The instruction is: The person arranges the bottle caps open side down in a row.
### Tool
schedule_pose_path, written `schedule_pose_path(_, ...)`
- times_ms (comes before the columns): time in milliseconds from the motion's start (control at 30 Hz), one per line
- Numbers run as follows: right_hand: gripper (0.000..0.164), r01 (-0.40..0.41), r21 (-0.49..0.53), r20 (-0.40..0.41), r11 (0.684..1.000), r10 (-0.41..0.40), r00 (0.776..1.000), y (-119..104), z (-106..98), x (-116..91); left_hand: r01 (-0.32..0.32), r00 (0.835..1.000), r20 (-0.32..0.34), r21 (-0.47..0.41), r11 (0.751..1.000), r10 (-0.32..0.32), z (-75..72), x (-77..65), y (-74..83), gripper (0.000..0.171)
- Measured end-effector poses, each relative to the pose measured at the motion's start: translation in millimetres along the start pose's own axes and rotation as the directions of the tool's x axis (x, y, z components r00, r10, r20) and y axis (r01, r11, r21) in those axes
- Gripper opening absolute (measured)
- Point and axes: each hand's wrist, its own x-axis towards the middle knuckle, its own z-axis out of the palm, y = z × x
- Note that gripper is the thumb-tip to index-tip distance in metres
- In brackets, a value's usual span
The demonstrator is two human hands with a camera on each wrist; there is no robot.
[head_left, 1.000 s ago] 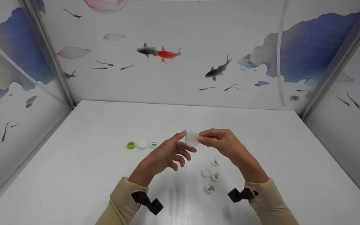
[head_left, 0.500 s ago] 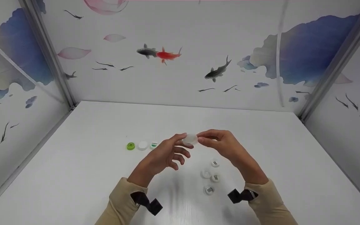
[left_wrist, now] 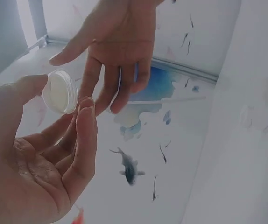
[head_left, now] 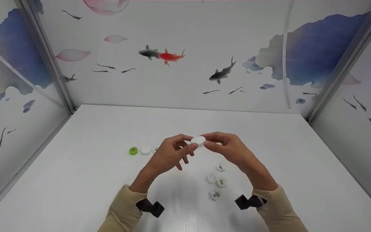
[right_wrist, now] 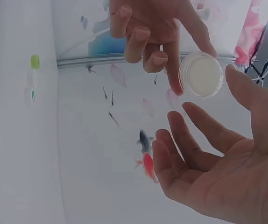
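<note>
Held up between both hands above the surface (head_left: 108, 193): a small white round cap (head_left: 198, 140), pinched at one side by thumb and forefinger of the left hand (head_left: 169, 154) and at the other by thumb and fingers of the right hand (head_left: 230, 149), remaining fingers on both loosely spread. Seen from the left wrist as a shallow translucent disc (left_wrist: 60, 91) caught between thumb tip and fingertip; from the right wrist, same cap (right_wrist: 201, 74) with its hollow side facing the camera, the right thumb at its edge and a finger of the left hand touching its other edge. Below the cap, nearer the body and between the two forearms, a cluster of four small white caps (head_left: 217, 181) lying on the surface, some with a dark spot inside. Left of the held cap, well apart from it, a short row on the surface: a green cap (head_left: 133, 150), a white cap (head_left: 146, 150) just beside it, and a third cap (head_left: 156, 149) mostly hidden behind the left hand. Beyond the cap, panel walls printed with fish and petals, a red fish (head_left: 170, 56) high on the back one.
</note>
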Motion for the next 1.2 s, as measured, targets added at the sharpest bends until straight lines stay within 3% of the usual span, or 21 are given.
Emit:
schedule_pose_path(267,0.044,0.039,0.02,0.027,0.999,-0.04,0.999,3,1,2,-0.037,0.998,-0.048,0.082,0.996,0.041,-0.1,-2.1,-2.8,0.045)
schedule_pose_path(433,0.042,0.057,-0.01,0.037,0.998,-0.057,0.998,5,4,4,-0.049,0.999,-0.002,0.11,0.993,0.05,-6.5,-4.0,-4.6,0.043)
schedule_pose_path(567,0.041,0.103,-0.045,0.057,0.994,-0.101,0.993,7,6,6,-0.038,0.999,0.018,0.133,0.99,0.036,-11.9,-3.6,-4.7,0.043)
schedule_pose_path(733,0.04,0.166,-0.083,0.075,0.983,-0.16,0.984,11,12,13,-0.013,1.0,-0.024,0.167,0.986,0.018,-17.5,-2.9,-6.8,0.044)
schedule_pose_path(1000,0.041,0.181,-0.106,0.135,0.978,-0.166,0.977,17,33,46,0.095,0.992,-0.095,0.179,0.979,-0.079,-34.9,-1.9,-21.2,0.045)
schedule_pose_path(1200,0.041,0.17,-0.171,0.229,0.97,-0.129,0.965,22,41,79,0.22,0.97,-0.153,0.229,0.948,-0.188,-45.9,9.7,-39.7,0.043)
